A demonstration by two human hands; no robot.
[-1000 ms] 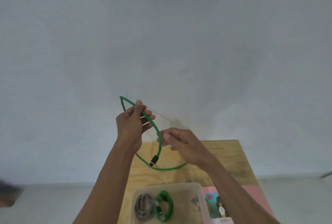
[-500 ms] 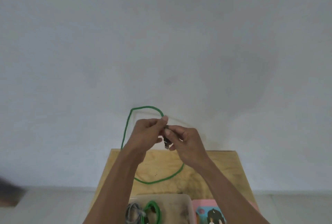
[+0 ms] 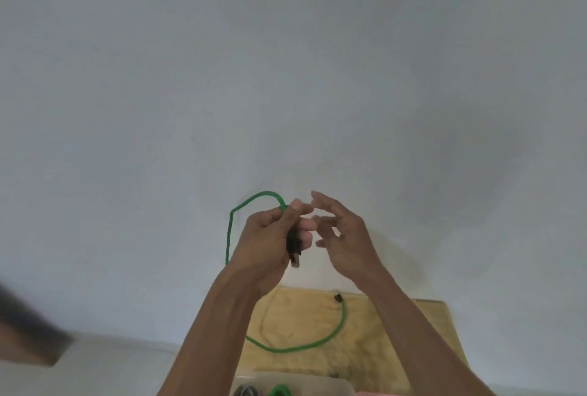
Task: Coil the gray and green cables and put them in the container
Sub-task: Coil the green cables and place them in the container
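- Broadly, a pale wall (image 3: 286, 78) fills most of the view, with a blurred dark shape (image 3: 28, 332) low at the left edge.
- Below the wall, a light wooden surface (image 3: 413, 348) sits at the bottom centre, partly hidden by both forearms.
- At the bottom edge, the rim of a translucent container (image 3: 317, 381) shows; inside it a coiled gray cable (image 3: 246, 391) lies just beside a coiled green one (image 3: 279, 391), both cut off by the frame.
- The loose green cable (image 3: 305, 346) is held up in front of the wall: it arches over the left hand, runs down behind the left forearm, then sags in a wide curve that lies on the surface and ends in a dark plug (image 3: 338, 297) near the surface's far edge.
- The left hand (image 3: 270, 243) has its grip curled round this cable, thumb and fingers clamped just above the cable's other dark connector (image 3: 293, 249), which hangs down from the fist.
- The right hand (image 3: 343, 236) is raised just beside the left one, its grip apart, fingers spread and loosely bent, holding nothing; its fingertips (image 3: 317, 197) lie close to the left thumb, and whether they touch cannot be told.
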